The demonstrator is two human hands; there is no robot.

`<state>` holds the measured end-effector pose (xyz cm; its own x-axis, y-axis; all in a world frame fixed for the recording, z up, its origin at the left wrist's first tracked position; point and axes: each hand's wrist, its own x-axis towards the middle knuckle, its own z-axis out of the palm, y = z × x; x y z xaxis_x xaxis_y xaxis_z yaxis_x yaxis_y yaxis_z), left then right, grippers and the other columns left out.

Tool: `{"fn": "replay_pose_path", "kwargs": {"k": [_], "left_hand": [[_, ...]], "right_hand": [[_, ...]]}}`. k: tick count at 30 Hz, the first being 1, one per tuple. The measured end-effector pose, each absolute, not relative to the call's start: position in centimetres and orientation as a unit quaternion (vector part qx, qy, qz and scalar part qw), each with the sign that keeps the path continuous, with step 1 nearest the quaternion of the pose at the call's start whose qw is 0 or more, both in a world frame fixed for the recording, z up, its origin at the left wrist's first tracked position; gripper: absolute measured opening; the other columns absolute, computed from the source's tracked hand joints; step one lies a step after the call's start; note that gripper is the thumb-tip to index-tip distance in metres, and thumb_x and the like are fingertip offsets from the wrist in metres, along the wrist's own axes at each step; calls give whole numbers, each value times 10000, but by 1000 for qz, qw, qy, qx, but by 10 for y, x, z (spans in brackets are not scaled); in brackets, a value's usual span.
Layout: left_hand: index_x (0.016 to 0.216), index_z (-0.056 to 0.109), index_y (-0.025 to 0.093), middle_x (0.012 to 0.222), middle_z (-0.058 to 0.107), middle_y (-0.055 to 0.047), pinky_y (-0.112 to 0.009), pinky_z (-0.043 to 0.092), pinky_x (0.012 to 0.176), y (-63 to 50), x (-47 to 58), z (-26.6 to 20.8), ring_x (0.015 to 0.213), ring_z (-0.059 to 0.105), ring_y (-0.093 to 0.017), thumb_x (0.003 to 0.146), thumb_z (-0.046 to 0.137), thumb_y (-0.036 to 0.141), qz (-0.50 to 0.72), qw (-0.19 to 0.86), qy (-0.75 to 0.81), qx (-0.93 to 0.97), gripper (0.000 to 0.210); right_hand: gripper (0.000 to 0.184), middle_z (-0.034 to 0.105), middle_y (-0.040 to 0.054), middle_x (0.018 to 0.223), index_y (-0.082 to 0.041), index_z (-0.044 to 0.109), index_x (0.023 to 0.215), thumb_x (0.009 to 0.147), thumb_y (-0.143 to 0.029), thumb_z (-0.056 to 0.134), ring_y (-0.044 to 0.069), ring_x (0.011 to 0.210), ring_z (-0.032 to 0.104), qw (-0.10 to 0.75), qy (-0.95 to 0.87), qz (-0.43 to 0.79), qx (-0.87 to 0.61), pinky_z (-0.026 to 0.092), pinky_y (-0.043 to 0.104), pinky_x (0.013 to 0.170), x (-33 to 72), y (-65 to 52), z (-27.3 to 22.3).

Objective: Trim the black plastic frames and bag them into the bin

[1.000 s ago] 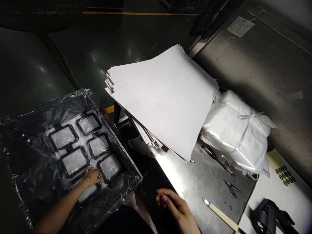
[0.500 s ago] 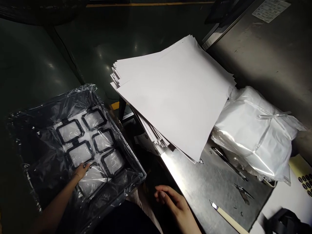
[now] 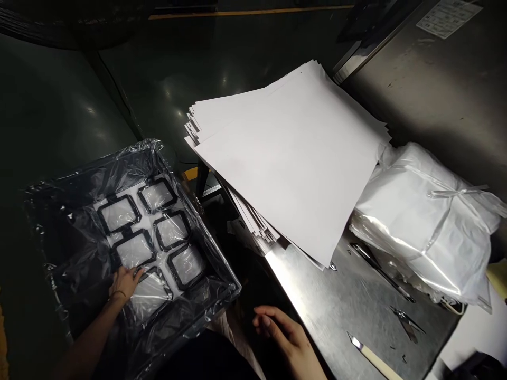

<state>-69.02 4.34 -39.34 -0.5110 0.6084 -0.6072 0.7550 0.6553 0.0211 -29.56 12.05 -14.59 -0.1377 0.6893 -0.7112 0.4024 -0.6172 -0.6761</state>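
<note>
My left hand (image 3: pixel 125 282) is inside a dark bin (image 3: pixel 231 289) lined with clear plastic. Its fingers are closed at the upper left corner of the nearest black rectangular frame (image 3: pixel 168 287), partly hiding that corner. Several similar frames, one of them a black frame (image 3: pixel 119 213), lie in two rows on a white sheet (image 3: pixel 150 219) at the bottom. Beside the metal table's edge, my right hand (image 3: pixel 283 335) hangs with loosely bent fingers, thumb apart, and nothing in it.
A tall stack of white paper (image 3: pixel 285 153) overhangs the metal table (image 3: pixel 312 295). To its right sits a plastic-wrapped bundle (image 3: pixel 428 221) tied with clear strips. Dark tweezers (image 3: pixel 382 272), small snips (image 3: pixel 407 323) and a pale-handled knife (image 3: pixel 372 356) with a pointed blade lie near my right hand.
The nearest frame now lies flatter among the others. My left hand has shifted slightly left at its corner. The right hand looks much the same, and the whole view has moved a little.
</note>
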Motion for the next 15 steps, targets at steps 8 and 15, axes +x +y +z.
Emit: {"fn": "replay_pose_path", "kwargs": {"k": [8, 15], "left_hand": [[1129, 435, 168, 1211, 440, -98, -482, 388, 832, 109, -739, -407, 1046, 455, -256, 788, 480, 268, -142, 180, 887, 402, 359], [995, 529, 145, 1121, 512, -82, -476, 387, 826, 117, -759, -416, 1017, 476, -249, 778, 491, 300, -197, 230, 858, 414, 270]], "right_hand": [[284, 619, 37, 743, -199, 614, 844, 758, -437, 485, 184, 727, 568, 103, -431, 632, -635, 435, 262, 690, -299, 117, -157], [295, 615, 34, 714, -193, 622, 818, 741, -449, 498, 180, 700, 564, 101, -406, 627, -657, 436, 254, 674, -309, 116, -159]]}}
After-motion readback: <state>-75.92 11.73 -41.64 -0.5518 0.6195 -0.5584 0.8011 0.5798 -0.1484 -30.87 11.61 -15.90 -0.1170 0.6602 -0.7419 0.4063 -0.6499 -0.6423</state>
